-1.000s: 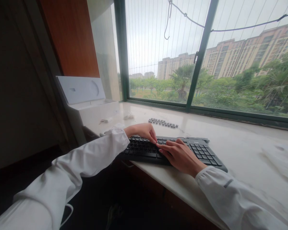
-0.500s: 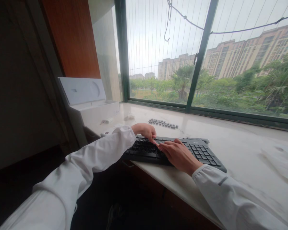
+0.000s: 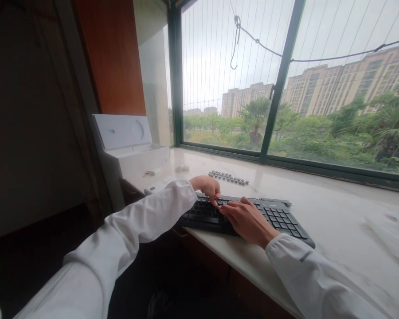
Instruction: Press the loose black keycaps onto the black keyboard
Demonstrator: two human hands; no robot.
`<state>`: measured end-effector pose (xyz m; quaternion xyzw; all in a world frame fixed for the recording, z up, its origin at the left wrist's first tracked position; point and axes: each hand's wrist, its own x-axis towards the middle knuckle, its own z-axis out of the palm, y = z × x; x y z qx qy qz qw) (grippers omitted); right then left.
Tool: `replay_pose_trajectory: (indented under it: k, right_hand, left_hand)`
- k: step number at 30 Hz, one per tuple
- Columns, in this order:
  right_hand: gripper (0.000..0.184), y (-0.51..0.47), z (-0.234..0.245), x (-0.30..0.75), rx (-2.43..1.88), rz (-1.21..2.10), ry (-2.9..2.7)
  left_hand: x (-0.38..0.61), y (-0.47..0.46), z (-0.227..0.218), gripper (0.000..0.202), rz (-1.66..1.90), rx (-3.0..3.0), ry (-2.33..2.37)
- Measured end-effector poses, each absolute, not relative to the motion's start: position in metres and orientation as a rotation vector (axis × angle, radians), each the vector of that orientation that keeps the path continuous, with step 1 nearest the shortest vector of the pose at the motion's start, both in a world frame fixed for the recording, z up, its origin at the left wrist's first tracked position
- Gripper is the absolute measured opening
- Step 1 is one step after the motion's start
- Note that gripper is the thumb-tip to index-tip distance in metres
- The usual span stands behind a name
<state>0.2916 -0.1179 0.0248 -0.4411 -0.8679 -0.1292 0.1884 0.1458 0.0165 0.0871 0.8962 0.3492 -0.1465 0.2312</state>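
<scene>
A black keyboard [image 3: 283, 218] lies slantwise on a white marble window ledge [image 3: 339, 208], close to its front edge. My left hand [image 3: 206, 186] is over the keyboard's upper middle, fingers curled down and pressed together at a key; what they pinch is too small to make out. My right hand [image 3: 248, 219] lies flat on the keys just to the right, fingers stretched out toward the left fingertips and almost touching them. Both arms wear white sleeves.
A row of loose dark keycaps [image 3: 228, 177] lies on the ledge behind the keyboard. An open white box [image 3: 136, 155] stands at the ledge's left end, with small white bits [image 3: 152, 173] beside it. The window frame [image 3: 275, 93] rises behind. The ledge drops off in front.
The view has shifted slightly. My left hand has curled tighter and drawn its fingertips down onto a key. My right hand has stayed flat on the keys.
</scene>
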Motion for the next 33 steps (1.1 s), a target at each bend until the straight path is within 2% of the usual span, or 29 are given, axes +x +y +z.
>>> replay_pose_trajectory:
  k: [6,12,17,33]
  right_hand:
    - [0.038,-0.115,0.028,0.307,-1.429,-0.501,-2.18]
    - [0.04,-0.115,0.025,0.305,-1.508,-0.566,-2.123]
    - [0.04,-0.116,0.024,0.302,-1.516,-0.547,-2.126]
    - [0.041,-0.112,0.021,0.305,-1.581,-0.474,-2.104]
  left_hand:
    - [0.137,0.025,0.092,0.04,-0.156,2.377,1.011]
    - [0.153,0.067,0.089,0.02,0.114,2.635,1.278]
    - [0.18,0.096,0.077,0.025,0.232,2.751,1.457]
    - [0.252,0.167,0.05,0.027,0.102,3.106,1.25]
